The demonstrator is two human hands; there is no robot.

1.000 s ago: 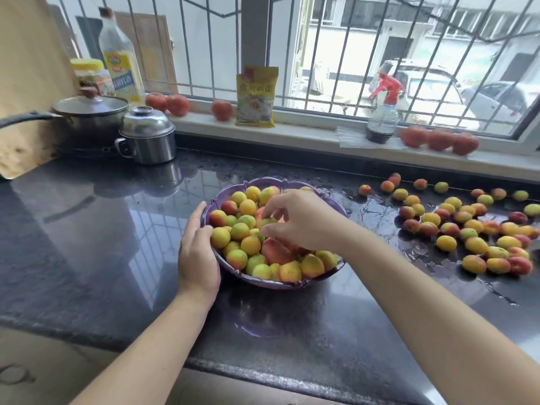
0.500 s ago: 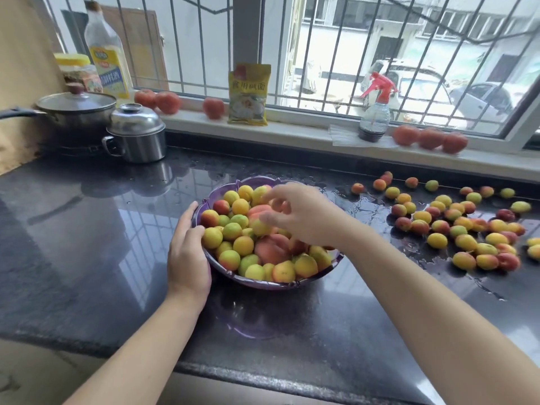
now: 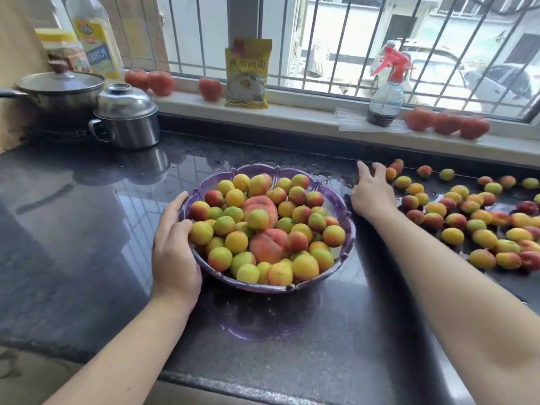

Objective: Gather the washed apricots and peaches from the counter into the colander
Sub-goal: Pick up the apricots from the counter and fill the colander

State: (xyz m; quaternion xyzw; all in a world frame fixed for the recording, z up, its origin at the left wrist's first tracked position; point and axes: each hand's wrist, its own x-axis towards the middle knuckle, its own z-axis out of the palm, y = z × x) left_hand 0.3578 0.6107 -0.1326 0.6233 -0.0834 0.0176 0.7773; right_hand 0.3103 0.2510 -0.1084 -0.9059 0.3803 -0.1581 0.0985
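Wet black counter [image 3: 87,229]; yellow packet [image 3: 247,73] with unreadable Chinese print.

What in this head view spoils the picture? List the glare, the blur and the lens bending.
Head view: daylight from the barred window washes out the street and throws a pale grid of glare on the wet counter; the tomatoes on the sill are smeared; the bars and sill bow with wide-angle distortion; the colander and left hand are sharp, the right hand slightly soft.
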